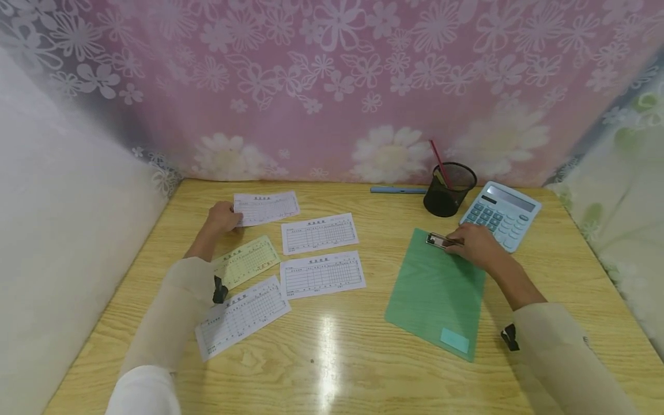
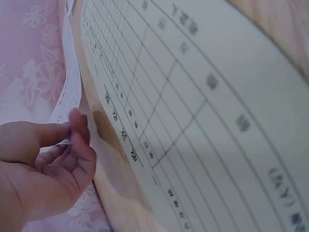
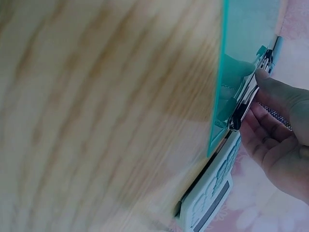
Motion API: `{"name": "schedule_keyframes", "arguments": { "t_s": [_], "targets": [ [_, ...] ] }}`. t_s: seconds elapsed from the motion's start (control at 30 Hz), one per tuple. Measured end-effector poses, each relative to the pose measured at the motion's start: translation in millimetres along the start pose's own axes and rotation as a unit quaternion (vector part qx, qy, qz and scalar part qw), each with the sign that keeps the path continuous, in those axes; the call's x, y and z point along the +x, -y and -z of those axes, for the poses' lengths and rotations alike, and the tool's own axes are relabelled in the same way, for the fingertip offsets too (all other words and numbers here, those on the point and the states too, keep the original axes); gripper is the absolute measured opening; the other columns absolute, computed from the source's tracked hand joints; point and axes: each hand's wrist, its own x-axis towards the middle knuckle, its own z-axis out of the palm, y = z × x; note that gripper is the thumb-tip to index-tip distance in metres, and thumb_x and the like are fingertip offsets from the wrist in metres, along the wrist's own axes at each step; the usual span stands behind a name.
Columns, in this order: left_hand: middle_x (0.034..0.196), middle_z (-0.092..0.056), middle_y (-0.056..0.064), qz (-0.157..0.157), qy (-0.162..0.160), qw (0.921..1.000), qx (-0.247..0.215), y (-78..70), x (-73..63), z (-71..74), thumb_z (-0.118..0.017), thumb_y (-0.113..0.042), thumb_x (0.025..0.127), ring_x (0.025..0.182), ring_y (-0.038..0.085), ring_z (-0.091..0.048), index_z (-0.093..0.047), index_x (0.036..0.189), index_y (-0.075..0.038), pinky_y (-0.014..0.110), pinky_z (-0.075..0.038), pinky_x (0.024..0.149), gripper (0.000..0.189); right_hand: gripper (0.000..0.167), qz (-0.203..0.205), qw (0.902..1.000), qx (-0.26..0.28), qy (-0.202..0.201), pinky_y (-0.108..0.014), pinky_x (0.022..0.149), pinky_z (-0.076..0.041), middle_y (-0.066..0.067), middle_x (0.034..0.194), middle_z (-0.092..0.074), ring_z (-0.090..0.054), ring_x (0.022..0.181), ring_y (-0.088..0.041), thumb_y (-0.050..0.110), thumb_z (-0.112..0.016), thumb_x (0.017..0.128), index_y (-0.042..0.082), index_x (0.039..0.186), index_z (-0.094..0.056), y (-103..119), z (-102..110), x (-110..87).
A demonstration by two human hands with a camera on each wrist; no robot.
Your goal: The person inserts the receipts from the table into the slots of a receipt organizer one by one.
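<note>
My left hand pinches the left edge of a white printed form slip at the back left of the table. In the left wrist view the thumb and fingers meet at that slip's edge, and a yellow slip fills much of the picture. At the right, a translucent green clipboard lies on the table. My right hand grips the metal clip at its far end. The right wrist view shows the thumb on the clip, with the other fingers behind it.
Three more white slips lie left of centre, one behind another, the third nearer me. Right of the clipboard's far end sits a blue calculator. A black mesh pen cup and a blue pen are near the curtain.
</note>
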Motion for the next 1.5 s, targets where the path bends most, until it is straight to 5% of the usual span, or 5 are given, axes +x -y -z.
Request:
{"name": "schedule_keyframes", "arguments": {
  "t_s": [0.33,0.53,0.87,1.23,1.5],
  "targets": [
    [0.104,-0.063,0.024,-0.017,-0.043,0.9939,-0.1,-0.2,-8.2,9.8,-0.053,-0.01,0.096,0.078,0.026,-0.067,-0.054,0.118,0.009,0.035,-0.058,0.072,0.029,0.025,0.003,0.9998,-0.017,-0.014,-0.044,0.068,-0.052,-0.015,0.088,-0.065,-0.06,0.078,-0.028,0.017,-0.072,0.083,-0.001,0.1,-0.072,0.4,-2.5,-1.7],
    [0.102,-0.063,0.017,-0.046,-0.078,0.9819,-0.166,-1.4,-13.3,16.2,-0.055,-0.018,0.097,0.072,0.02,-0.065,-0.057,0.121,0.004,0.029,-0.058,0.065,0.033,0.025,0.015,0.9988,-0.036,-0.031,-0.038,0.06,-0.049,-0.012,0.084,-0.062,-0.057,0.07,-0.022,0.016,-0.072,0.082,-0.001,0.099,-0.073,0.1,-2.9,-4.6],
    [0.092,-0.059,0.006,-0.066,-0.09,0.962,-0.249,-29.6,-30.3,22.2,-0.054,-0.02,0.097,0.067,0.013,-0.067,-0.056,0.124,0.001,0.031,-0.06,0.066,0.034,0.025,0.029,0.9978,-0.035,-0.049,-0.041,0.06,-0.05,-0.013,0.083,-0.061,-0.059,0.069,-0.024,0.015,-0.073,0.081,-0.003,0.098,-0.072,1.0,-6.5,-5.1],
    [0.099,-0.067,0.011,-0.144,-0.022,0.9393,-0.31,-81.3,-54.3,-3.7,-0.059,-0.016,0.094,0.066,0.01,-0.068,-0.06,0.114,0.006,0.026,-0.06,0.068,0.03,0.029,0.014,0.999,-0.02,-0.038,-0.039,0.061,-0.05,-0.016,0.089,-0.063,-0.06,0.073,-0.025,0.015,-0.072,0.083,-0.005,0.103,-0.071,4.2,-5.4,-5.1],
    [0.104,-0.068,0.02,-0.122,0.057,0.9416,-0.308,-127.9,-67.1,-47.2,-0.06,-0.012,0.093,0.072,0.018,-0.072,-0.06,0.113,0.006,0.032,-0.06,0.075,0.027,0.025,0.029,0.9973,-0.008,-0.067,-0.041,0.062,-0.053,-0.015,0.087,-0.067,-0.062,0.072,-0.027,0.014,-0.074,0.079,-0.003,0.098,-0.073,0.2,-5.7,-5.7]
  ]
}}
